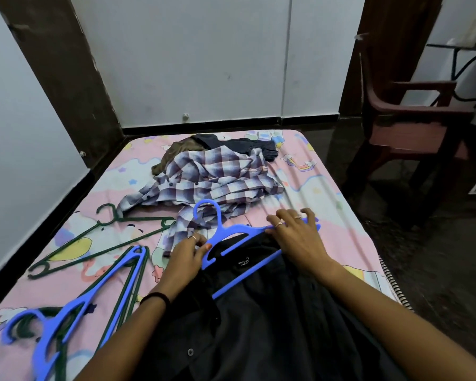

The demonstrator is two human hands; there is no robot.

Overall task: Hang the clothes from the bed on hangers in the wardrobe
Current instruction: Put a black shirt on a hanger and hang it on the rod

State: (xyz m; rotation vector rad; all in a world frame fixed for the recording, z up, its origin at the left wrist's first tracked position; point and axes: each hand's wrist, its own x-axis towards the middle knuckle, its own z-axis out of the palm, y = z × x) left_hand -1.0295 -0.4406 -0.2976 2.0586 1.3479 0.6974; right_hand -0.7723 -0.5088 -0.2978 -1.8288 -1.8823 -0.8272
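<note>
A black shirt [259, 320] lies spread on the bed [327, 193] in front of me. A blue hanger [232, 229] lies on its collar, hook pointing away. My left hand [184, 257] grips the hanger's left end and the collar there. My right hand [297, 237] holds the hanger's right arm, fingers curled over it. Farther up the bed lies a heap of clothes: a checked shirt [204, 180], an olive garment [176, 155] and a dark grey garment [239, 145].
Spare hangers lie on the bed's left side: a dark green hanger [99, 235] and a stack of blue and green hangers [74, 312]. A brown plastic chair [412, 125] stands to the right on the dark floor. White walls close off the far and left sides.
</note>
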